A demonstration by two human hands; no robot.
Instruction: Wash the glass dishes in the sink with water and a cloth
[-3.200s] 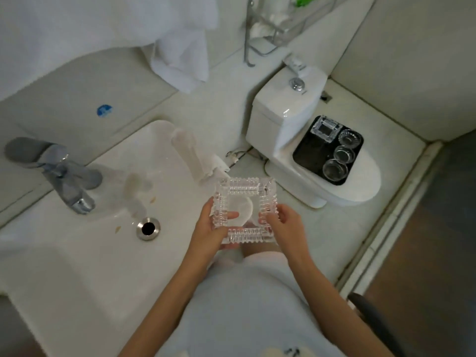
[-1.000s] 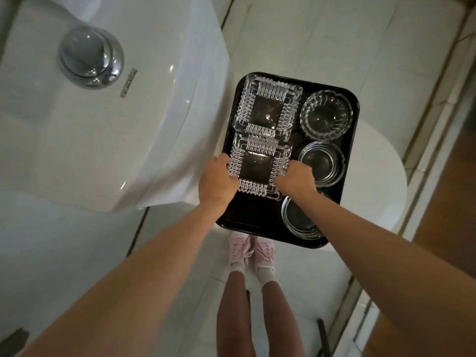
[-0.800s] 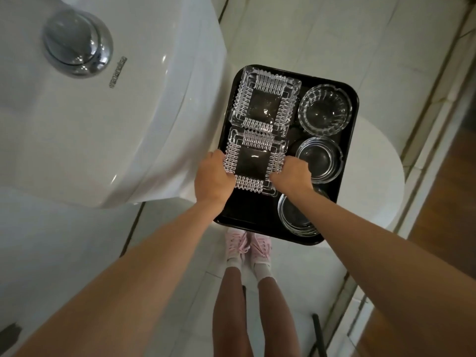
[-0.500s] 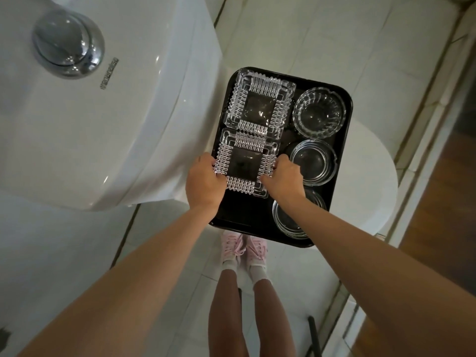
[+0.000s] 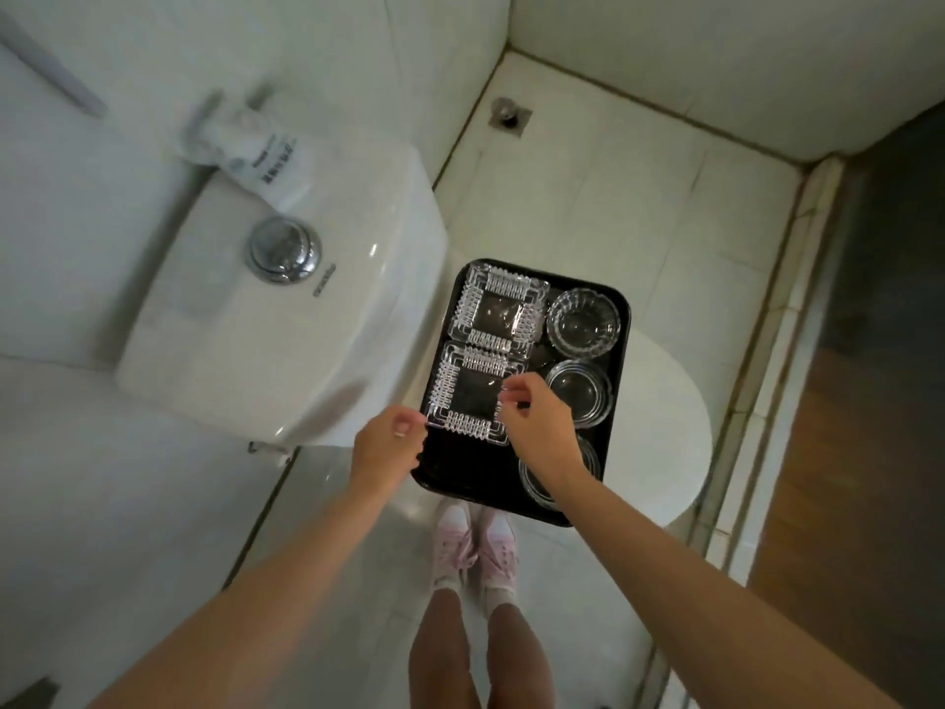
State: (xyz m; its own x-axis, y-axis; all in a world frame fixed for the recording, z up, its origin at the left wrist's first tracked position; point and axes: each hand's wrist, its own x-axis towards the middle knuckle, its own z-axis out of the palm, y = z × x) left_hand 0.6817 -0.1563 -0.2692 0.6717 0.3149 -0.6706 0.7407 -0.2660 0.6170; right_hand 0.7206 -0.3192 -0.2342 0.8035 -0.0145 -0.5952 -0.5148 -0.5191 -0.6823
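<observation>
Looking down from the head camera, a black tray [image 5: 616, 319] sits on the closed white toilet lid [image 5: 665, 427], and the glassware is all laid out on it. Two square cut-glass dishes line the tray's left column: the far square dish [image 5: 495, 312] and, touching its near edge, the near square dish [image 5: 470, 394]. Down the right column run three round pieces: a far round bowl [image 5: 583, 322], a middle round dish [image 5: 580, 396], and a near round dish [image 5: 588, 468] partly hidden under the right wrist.

Both hands hover at the near square dish, empty. Left hand [image 5: 388, 450] is just off its near-left corner, fingers curled loosely together, fingertips right beside the glass; contact there is too close to call. Right hand [image 5: 537, 427] is over the dish's right edge, thumb and forefinger curled toward each other with a gap between them, nothing in the pinch.

White cistern [image 5: 286, 324] with its chrome flush button [image 5: 284, 250] stands left of the tray. Pink shoes [image 5: 473, 552] show on the tiled floor below, and a floor drain [image 5: 509, 115] sits in the far corner.
</observation>
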